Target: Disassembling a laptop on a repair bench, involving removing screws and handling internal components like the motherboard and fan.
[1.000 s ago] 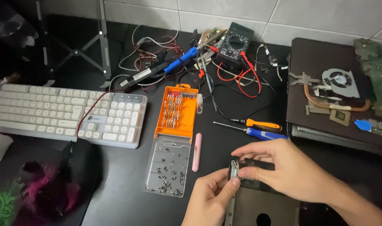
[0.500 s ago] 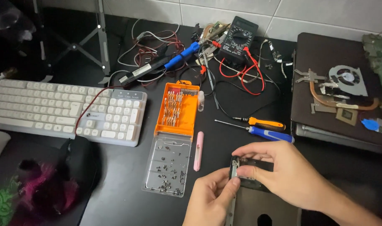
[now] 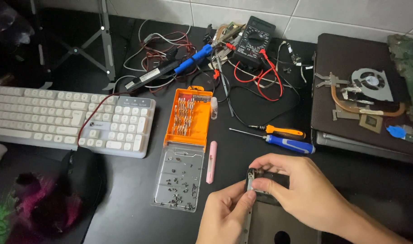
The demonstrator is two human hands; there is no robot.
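1. I'm pinching a small dark part [image 3: 260,180] between both hands at the near edge of the desk [image 3: 125,208], just right of centre.
2. Right hand [image 3: 301,194]: fingers curled over the part's top, thumb and forefinger clamped on its left end. Left hand [image 3: 226,217]: thumb and forefinger gripping the lower left corner from below. Both hands closed on it, neither slack.
3. Doing it well, my read: keeping the grip on the edges only, both hands steady, the part low over the desk so anything that drops stays close. No twisting force on the thin frame.
4. The part: dark, flat, boxy, with a thin grey metal strip [image 3: 247,223] running down from its left side towards the near edge. Below it a dark panel with a round hole [image 3: 282,237]. Cannot tell if part and panel are joined.
5. Loose screws are sitting in the clear lid [image 3: 179,178] just left of my hands, with the orange bit case [image 3: 190,117] hinged behind it.
6. A pink stick [image 3: 211,161] is lying beside the lid. Two screwdrivers, orange-handled [image 3: 283,132] and blue-handled [image 3: 290,144], are lying just behind my hands, within reach.
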